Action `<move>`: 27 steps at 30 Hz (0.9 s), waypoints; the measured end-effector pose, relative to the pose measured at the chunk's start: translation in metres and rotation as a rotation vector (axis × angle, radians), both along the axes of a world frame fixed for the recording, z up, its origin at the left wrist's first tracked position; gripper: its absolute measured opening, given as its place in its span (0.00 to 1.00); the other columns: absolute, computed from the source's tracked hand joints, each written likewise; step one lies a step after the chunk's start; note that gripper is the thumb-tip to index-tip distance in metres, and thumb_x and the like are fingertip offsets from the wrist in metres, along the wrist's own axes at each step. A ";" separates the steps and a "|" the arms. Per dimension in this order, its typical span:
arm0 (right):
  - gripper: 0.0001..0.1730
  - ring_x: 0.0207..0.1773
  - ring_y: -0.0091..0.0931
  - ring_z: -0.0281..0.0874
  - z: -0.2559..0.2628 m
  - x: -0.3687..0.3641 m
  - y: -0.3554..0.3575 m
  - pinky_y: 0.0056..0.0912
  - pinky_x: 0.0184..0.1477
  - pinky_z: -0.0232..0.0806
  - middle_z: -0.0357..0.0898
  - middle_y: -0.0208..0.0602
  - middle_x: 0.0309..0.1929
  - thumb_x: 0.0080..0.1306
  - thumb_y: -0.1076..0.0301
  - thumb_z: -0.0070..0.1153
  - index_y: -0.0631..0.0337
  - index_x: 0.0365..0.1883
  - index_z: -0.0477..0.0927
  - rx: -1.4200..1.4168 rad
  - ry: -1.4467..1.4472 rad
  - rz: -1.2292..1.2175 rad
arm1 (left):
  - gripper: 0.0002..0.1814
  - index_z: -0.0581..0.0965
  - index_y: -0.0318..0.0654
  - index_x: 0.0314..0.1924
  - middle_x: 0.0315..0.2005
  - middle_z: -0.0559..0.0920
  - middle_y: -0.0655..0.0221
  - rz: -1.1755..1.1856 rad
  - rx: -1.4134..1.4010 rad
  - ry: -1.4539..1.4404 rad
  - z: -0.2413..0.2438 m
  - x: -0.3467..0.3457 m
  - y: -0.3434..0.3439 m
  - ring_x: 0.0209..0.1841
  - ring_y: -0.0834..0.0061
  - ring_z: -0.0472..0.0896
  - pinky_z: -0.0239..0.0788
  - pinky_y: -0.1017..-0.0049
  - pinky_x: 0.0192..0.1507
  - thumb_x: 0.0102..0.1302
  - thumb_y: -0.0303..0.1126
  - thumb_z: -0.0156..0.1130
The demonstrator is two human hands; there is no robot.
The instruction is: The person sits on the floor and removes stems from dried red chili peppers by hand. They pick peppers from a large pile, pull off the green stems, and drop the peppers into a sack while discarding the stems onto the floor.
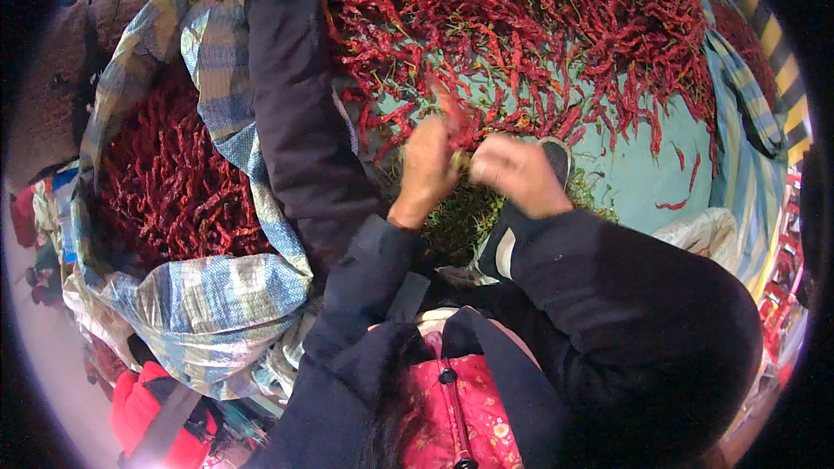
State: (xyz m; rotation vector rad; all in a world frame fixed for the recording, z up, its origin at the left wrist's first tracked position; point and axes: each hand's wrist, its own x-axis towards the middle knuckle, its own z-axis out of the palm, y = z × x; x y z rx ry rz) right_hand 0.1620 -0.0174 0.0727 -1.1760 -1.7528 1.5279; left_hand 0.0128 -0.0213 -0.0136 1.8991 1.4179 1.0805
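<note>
Dried red chili peppers (456,13) lie in a broad heap on a pale green surface (658,169). My left hand (427,159) is closed around several red chilies, whose blurred bodies stick out above and beside the fingers. Close to its right, my right hand (518,169) has its fingers bent toward the stem ends; motion blur hides whether they grip anything. Beneath both hands is a pile of green and brown chili stems (466,215), partly covered by my wrists.
A checked woven sack (218,293) on the left holds red chilies (182,189). My legs stretch along both sides of the stem pile, a shoe (557,159) showing behind my right hand. A striped woven sack (746,163) and a white plastic bag (700,231) lie on the right.
</note>
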 end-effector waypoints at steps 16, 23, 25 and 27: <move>0.21 0.37 0.20 0.70 -0.047 0.003 0.021 0.25 0.41 0.64 0.75 0.34 0.39 0.62 0.56 0.53 0.64 0.44 0.72 -0.315 0.205 -0.162 | 0.13 0.67 0.33 0.33 0.27 0.68 0.56 -0.080 0.048 0.294 0.018 0.003 -0.001 0.31 0.55 0.70 0.64 0.63 0.30 0.46 0.21 0.58; 0.15 0.38 0.18 0.69 -0.048 0.025 0.027 0.21 0.43 0.62 0.75 0.31 0.36 0.63 0.63 0.48 0.63 0.43 0.73 -0.530 0.466 -0.281 | 0.09 0.70 0.32 0.32 0.24 0.71 0.64 -0.134 -0.304 -0.147 0.019 0.000 0.000 0.27 0.69 0.71 0.65 0.74 0.31 0.52 0.25 0.61; 0.14 0.40 0.19 0.70 -0.039 0.025 0.026 0.21 0.45 0.61 0.75 0.32 0.38 0.64 0.65 0.46 0.64 0.44 0.73 -0.554 0.515 -0.303 | 0.08 0.73 0.36 0.34 0.25 0.72 0.78 -0.098 -0.714 -0.702 0.014 -0.005 -0.003 0.29 0.88 0.68 0.60 0.84 0.31 0.54 0.26 0.62; 0.14 0.41 0.19 0.71 -0.044 0.028 0.025 0.22 0.46 0.61 0.75 0.33 0.38 0.64 0.66 0.46 0.64 0.45 0.73 -0.485 0.531 -0.307 | 0.07 0.73 0.37 0.34 0.26 0.72 0.79 -0.001 -0.795 -0.925 0.012 -0.006 -0.005 0.28 0.88 0.67 0.57 0.86 0.30 0.54 0.26 0.61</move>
